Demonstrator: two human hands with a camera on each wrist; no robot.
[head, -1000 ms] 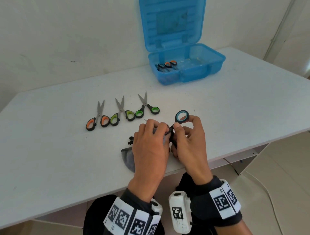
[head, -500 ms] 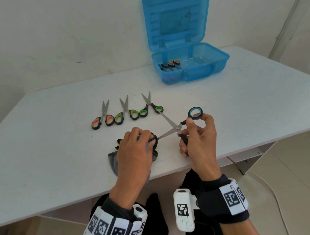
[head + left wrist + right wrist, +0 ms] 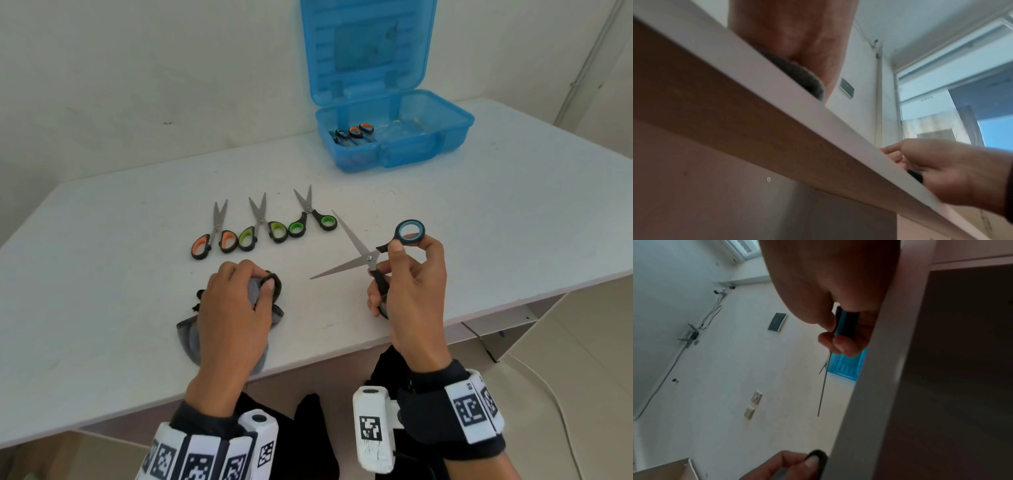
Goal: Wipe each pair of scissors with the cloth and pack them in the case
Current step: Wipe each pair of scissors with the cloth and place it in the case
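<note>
Both hands are busy: the right hand (image 3: 407, 291) holds the blue-handled scissors (image 3: 368, 257) with its fingers curled round the two handles, blades spread wide and pointing to the left, while the left hand (image 3: 233, 315) grips the grey cloth (image 3: 186, 334), bunched under curled fingers near the front edge of the table (image 3: 102, 308). I think the blades are kept apart so that each one can be wiped alone, and they are turned toward the cloth for the same reason; at this moment cloth and blades are apart, not touching. Going from big to small: the white table carries everything. At its far right side stands the blue case (image 3: 428, 137), lid upright, and inside its left part lie some scissors already packed, one with orange handles; how many I cannot tell. In the middle of the table three pairs wait in a row with closed blades: the orange scissors (image 3: 214, 236), then the yellow-green scissors (image 3: 262, 229), then the bright green scissors (image 3: 311, 216), probably lined up so they are taken one after another. Care is needed, because open points face the left hand.
</note>
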